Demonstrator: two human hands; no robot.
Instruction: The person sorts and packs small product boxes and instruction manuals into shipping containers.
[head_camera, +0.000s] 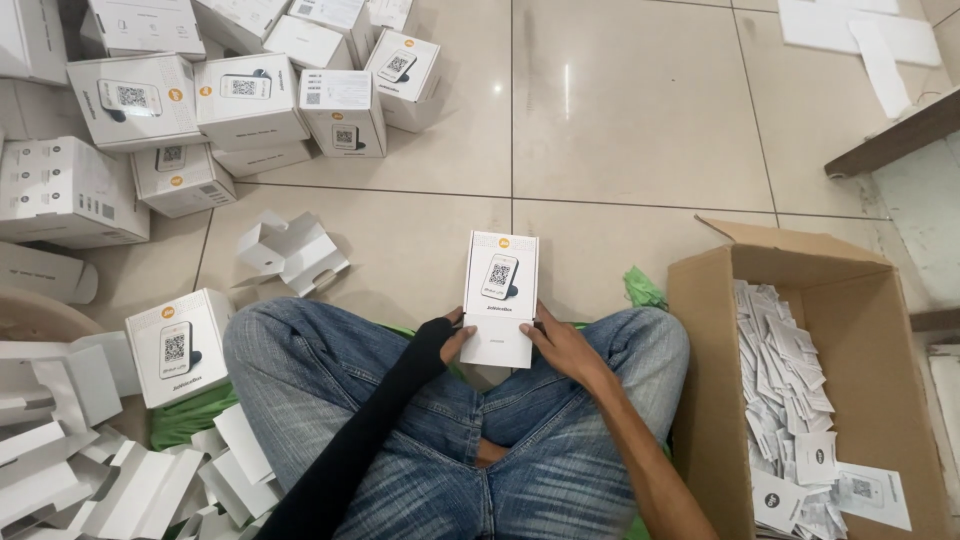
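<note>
Crossed legs in blue jeans (400, 440) fill the foreground. Above them, the left hand (452, 338), in a black sleeve, and the right hand (560, 345) pinch a small white product box (499, 298) by its lower edges. At three o'clock: a cardboard carton (700, 400) of leaflets. At ten o'clock: stacked white boxes (250, 100).

Packing spot on a tiled floor

White product boxes (190, 110) lie heaped on the floor tiles (620, 110), beside a leaflet-filled cardboard carton (700, 340).
</note>
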